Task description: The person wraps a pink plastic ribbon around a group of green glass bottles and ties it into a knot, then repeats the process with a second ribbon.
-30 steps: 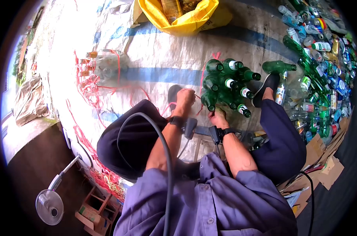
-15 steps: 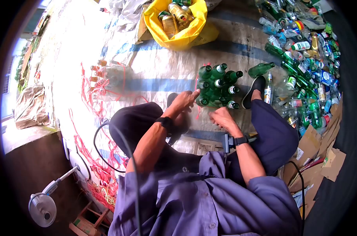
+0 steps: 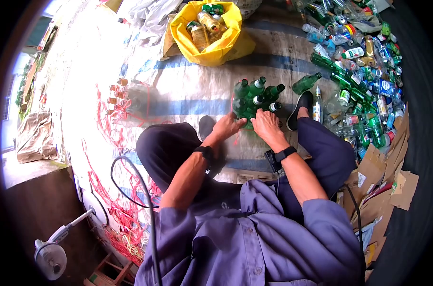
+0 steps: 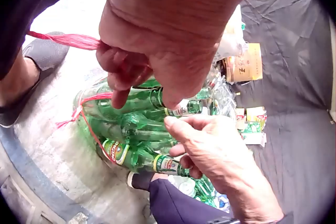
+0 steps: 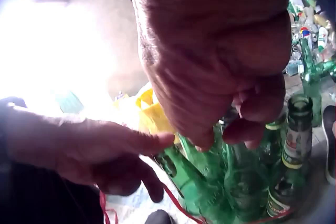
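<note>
Several green glass beer bottles (image 3: 257, 87) stand bunched between the person's knees, with red plastic string (image 4: 94, 134) tied round them. At the bunch's near left side, my left hand (image 3: 228, 127) grips a strand of red string (image 4: 73, 40) in its curled fingers, as the left wrist view shows. My right hand (image 3: 270, 126) reaches over the bottle tops from the near right. Its fingers (image 5: 244, 134) curl down round a bottle's neck, mostly hidden by the hand. The two thumbs are close together over the bunch.
A bundle of clear bottles (image 3: 130, 99) tied with red string lies left. A yellow bag (image 3: 197, 56) of cans stands ahead. One green bottle (image 3: 306, 84) lies beside the right shoe (image 3: 300, 109). Mixed bottles (image 3: 364, 76) heap right, near cardboard (image 3: 371, 167). A cable (image 3: 149, 209) crosses the lap.
The right hand has moved from beside the bunch up onto its near bottles. The left hand was at the bunch's left side and has come lower, towards the right hand. The head view has shifted.
</note>
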The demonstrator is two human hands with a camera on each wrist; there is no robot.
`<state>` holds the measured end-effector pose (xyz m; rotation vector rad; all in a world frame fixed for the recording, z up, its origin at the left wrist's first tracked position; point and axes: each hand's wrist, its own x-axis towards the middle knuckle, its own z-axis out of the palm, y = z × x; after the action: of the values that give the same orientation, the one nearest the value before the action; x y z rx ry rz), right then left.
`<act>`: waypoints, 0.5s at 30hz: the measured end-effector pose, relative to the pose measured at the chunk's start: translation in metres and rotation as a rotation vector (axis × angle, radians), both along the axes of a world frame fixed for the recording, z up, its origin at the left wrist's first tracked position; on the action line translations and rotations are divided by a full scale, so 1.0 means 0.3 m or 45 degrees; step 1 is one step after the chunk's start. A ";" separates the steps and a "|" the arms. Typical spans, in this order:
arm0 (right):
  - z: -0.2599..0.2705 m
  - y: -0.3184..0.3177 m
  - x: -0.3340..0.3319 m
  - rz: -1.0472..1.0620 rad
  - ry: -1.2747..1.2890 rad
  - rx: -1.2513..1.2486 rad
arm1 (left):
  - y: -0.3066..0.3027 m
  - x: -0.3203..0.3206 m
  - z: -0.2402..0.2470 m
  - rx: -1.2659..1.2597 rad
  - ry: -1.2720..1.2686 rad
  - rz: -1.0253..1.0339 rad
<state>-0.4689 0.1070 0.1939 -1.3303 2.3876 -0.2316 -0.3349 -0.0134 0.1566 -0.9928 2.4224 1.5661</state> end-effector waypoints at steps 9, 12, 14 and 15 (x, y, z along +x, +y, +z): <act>-0.083 -0.006 -0.007 0.100 0.113 -0.029 | -0.009 0.005 -0.023 0.380 0.066 0.272; -0.062 -0.002 -0.014 0.229 0.119 -0.026 | -0.007 0.007 -0.033 0.351 0.116 0.310; -0.046 -0.003 -0.021 0.313 0.087 0.026 | -0.013 0.007 -0.046 0.351 0.127 0.274; -0.047 -0.008 -0.025 0.316 0.088 0.026 | -0.019 0.006 -0.059 0.348 0.137 0.235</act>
<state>-0.4765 0.1046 0.1799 -1.6312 2.2435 -0.0913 -0.3333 -0.0190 0.1390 -1.1296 2.1504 1.9946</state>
